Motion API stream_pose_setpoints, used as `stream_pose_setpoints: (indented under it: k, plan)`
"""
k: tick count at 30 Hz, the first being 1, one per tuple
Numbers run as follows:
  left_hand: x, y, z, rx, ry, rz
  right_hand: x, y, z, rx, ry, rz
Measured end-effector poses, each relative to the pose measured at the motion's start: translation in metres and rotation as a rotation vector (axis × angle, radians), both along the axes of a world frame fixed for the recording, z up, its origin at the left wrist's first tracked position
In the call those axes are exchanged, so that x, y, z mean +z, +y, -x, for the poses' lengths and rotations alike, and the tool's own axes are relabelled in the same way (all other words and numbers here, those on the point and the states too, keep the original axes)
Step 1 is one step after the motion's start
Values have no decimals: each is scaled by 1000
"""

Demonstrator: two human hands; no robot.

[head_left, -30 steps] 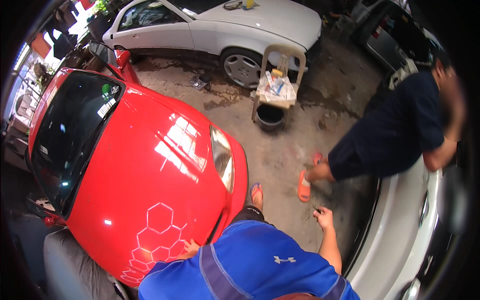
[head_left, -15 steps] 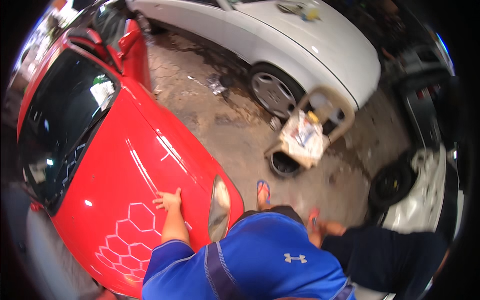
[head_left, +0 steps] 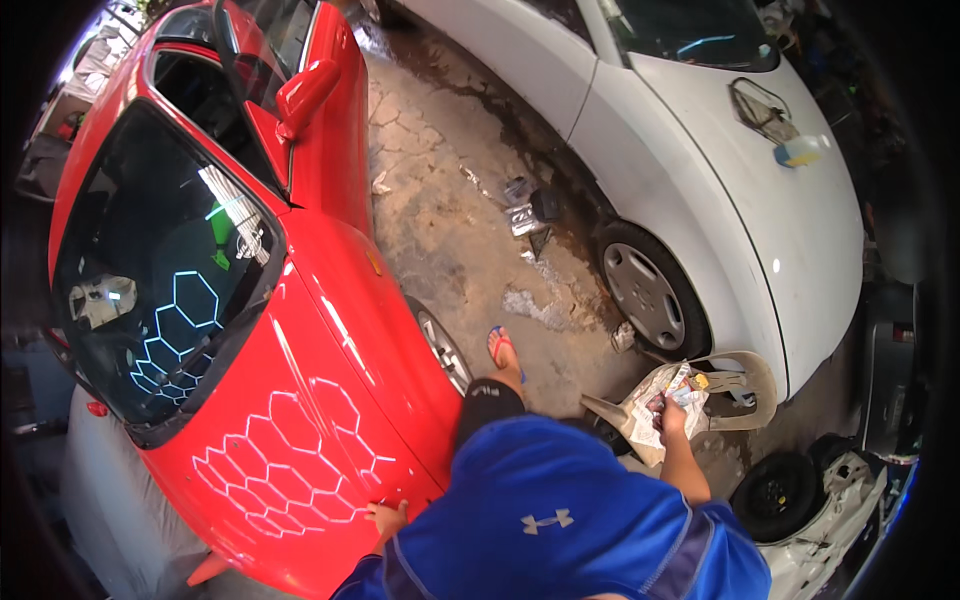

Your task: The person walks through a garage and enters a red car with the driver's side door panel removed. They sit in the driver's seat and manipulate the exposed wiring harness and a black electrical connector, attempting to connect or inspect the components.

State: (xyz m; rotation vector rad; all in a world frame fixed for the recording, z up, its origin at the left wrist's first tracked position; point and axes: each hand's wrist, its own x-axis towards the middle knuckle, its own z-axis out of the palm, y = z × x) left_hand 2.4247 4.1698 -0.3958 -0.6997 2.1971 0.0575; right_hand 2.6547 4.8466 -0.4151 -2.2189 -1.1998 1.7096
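Note:
My left hand [head_left: 388, 520] rests with fingers spread on the front part of a glossy red car hood [head_left: 250, 400], holding nothing. Bright hexagon light reflections show on that hood, just beside the hand. Over on the right, my right hand [head_left: 674, 412] reaches down to the printed paper sheets [head_left: 645, 425] lying on the seat of a beige plastic chair [head_left: 765, 385]. Its fingers are bent around something small and dark that I cannot make out. A small yellow item [head_left: 701, 381] lies on the paper beside this hand.
A white car [head_left: 690, 180] stands beyond the chair, a wire-like frame [head_left: 762, 112] and a yellow-blue item [head_left: 800, 151] on its hood. The red car's door [head_left: 335, 110] stands open. Crumpled foil [head_left: 523, 219] litters the concrete floor [head_left: 420, 190]. A loose wheel [head_left: 777, 495] lies at right.
My view has turned and shifted. The right hand, unseen before, now reaches onto the chair. My left hand has moved toward the hood's front edge. Dark clothing at lower right has left view.

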Motion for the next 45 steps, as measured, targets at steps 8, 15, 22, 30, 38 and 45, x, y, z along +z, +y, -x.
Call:
stream_pose_setpoints:
  k: [8,15,22,30,38,45]
  plan:
    - [66,160,440,26,-159,-494,-29,21,262,540,-189,305]
    - [170,416,768,-501,870,-684,-79,166,523,641,-437,241]
    - [173,414,1008,-517,1351,-523,-94,281,1014,1209,-183,-424]
    - [146,379,1301,-454,1651,33,3,238,1496,1533,212,-755]
    - [187,398,1546,-145,1629,41,-21,271,1632,1149,356,-46]
    - [193,434,1663,85,1186,646,-15,266,1829,1329,770,-240]
